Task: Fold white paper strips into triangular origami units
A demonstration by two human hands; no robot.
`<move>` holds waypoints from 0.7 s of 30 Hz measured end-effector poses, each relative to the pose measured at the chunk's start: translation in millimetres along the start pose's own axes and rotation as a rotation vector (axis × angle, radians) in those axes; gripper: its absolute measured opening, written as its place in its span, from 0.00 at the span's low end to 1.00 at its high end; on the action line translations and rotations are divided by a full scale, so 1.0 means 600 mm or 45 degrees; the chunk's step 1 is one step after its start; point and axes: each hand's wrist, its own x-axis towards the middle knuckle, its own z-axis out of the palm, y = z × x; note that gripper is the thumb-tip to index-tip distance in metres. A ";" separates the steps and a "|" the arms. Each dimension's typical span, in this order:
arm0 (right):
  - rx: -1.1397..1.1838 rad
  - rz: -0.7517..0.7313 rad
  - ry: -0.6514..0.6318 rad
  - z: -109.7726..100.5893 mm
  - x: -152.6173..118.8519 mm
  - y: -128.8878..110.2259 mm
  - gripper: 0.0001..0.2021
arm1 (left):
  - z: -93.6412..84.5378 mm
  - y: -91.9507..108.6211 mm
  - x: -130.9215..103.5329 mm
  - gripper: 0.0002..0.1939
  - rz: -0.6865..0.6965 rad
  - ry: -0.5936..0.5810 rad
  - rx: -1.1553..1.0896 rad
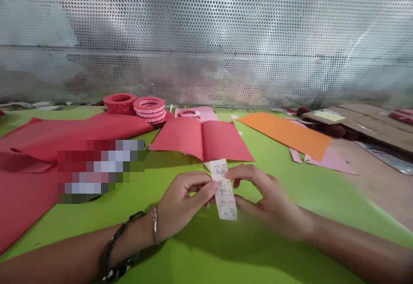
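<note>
So, what's on your feed? Left to right.

Far left, I've got a big red sheet (pixel 97 127) spread loosely on the green tabletop (pixel 322 198). Pixelated patch beside it, can't tell what's under. Then two stacks of rings: a red stack (pixel 120 108) and a pink-and-red stack (pixel 149 114).

Hands?

Left hand (pixel 185 202) has the paper strip (pixel 225 198) pinched at its left edge, thumb on the face. Strip is mid-view, just this side of a creased red sheet (pixel 222 140). Handwriting in boxes, can't read it from here. Right hand (pixel 271 202) is at the strip's other edge: index fingertip at the top box, thumb lower, a gap between them. Can't tell if it's gripping.

Step?

My read: handling the strip, left steadying, right fingers working the edge. Next move calls for a light pinch and both hands travelling together; thin paper would probably crease or tear if they pull apart.

Further right, any containers?

Orange sheet (pixel 284 133) over pink paper (pixel 337 161), then brown cardboard (pixel 368 122). Could be a flattened box; I can't tell if it holds anything. No other container I can make out.
</note>
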 end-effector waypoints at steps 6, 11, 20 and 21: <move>0.041 -0.013 0.039 0.003 0.002 0.003 0.15 | 0.000 -0.002 0.002 0.14 -0.022 0.037 0.053; 0.002 -0.056 -0.010 -0.002 0.005 0.004 0.13 | -0.002 0.000 0.001 0.15 -0.036 0.050 0.076; 0.078 -0.109 -0.022 -0.003 0.005 0.007 0.08 | 0.001 0.006 0.004 0.11 -0.064 0.065 0.008; 0.089 -0.105 -0.024 -0.004 0.006 0.007 0.08 | 0.001 0.006 0.004 0.09 -0.072 0.062 -0.020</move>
